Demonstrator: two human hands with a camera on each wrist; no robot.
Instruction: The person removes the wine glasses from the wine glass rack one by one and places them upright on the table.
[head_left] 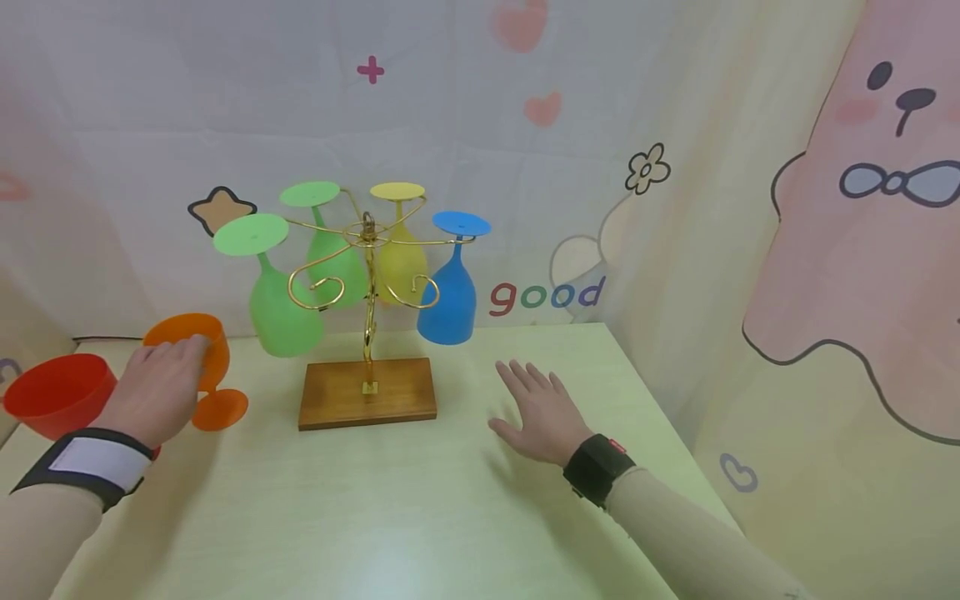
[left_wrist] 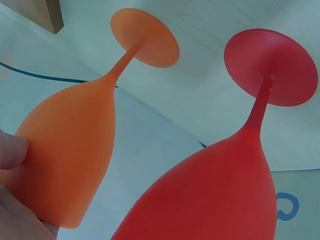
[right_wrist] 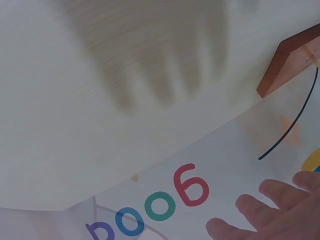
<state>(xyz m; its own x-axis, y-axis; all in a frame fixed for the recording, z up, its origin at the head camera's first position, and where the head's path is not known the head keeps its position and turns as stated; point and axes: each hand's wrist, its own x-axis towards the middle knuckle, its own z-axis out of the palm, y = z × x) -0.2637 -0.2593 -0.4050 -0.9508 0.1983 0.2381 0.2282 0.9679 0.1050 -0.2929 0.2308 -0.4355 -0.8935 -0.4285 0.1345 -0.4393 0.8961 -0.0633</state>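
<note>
4 goblets (head_left: 447, 304) (2 green, 1 yellow, 1 blue) are hung upside down on the gold rack (head_left: 369, 329), caught by their feet, presumably so bowls hang free. Orange goblet (left_wrist: 75, 150), left of the rack, is gripped by the bowl in the left hand (head_left: 157, 387); contact with the table (head_left: 360, 500) cannot be told. Red goblet (head_left: 60, 396) is stood just beside. Right hand (head_left: 543, 417), nothing held, is spread above the table.

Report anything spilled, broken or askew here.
Nothing stands out. The green goblets, yellow goblet and blue goblet hang upside down from the gold rack, whose wooden base sits on the table; the left hand holds the orange goblet bowl up beside the red goblet. No spill or crack shows.
</note>
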